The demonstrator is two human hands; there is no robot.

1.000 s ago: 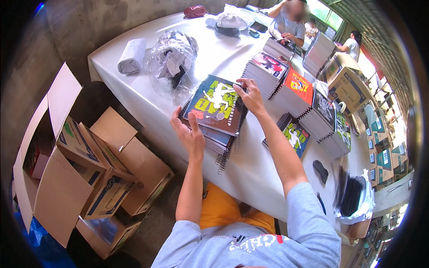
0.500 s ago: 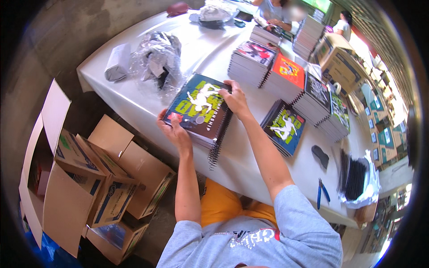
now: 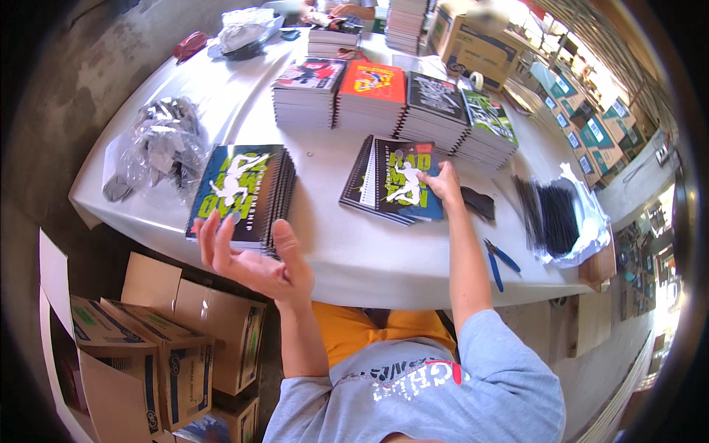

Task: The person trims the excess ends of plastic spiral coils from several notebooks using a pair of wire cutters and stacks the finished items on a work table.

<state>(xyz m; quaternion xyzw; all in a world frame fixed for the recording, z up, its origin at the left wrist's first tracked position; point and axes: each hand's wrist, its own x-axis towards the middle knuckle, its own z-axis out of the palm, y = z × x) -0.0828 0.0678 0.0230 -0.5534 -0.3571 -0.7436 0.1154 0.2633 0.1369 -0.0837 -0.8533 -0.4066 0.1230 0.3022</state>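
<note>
A stack of spiral notebooks with dark covers, green lettering and a white figure stands at the left of the table. My left hand hovers at its near edge with fingers spread, holding nothing. To the right, a smaller pile of matching notebooks lies partly fanned out. Its top notebook is turned askew, and my right hand grips its right edge, thumb on the cover. The fingers underneath are hidden.
Behind stand tall notebook stacks with red-and-white, orange, black and green covers. Blue-handled pliers, black binding coils and a dark cloth-like piece lie rightward. Crumpled plastic and cartons are leftward.
Both hands have let go of the left notebook stack, which now rests on the table. My right hand has moved to the other pile and taken its top notebook. The view has turned right.
</note>
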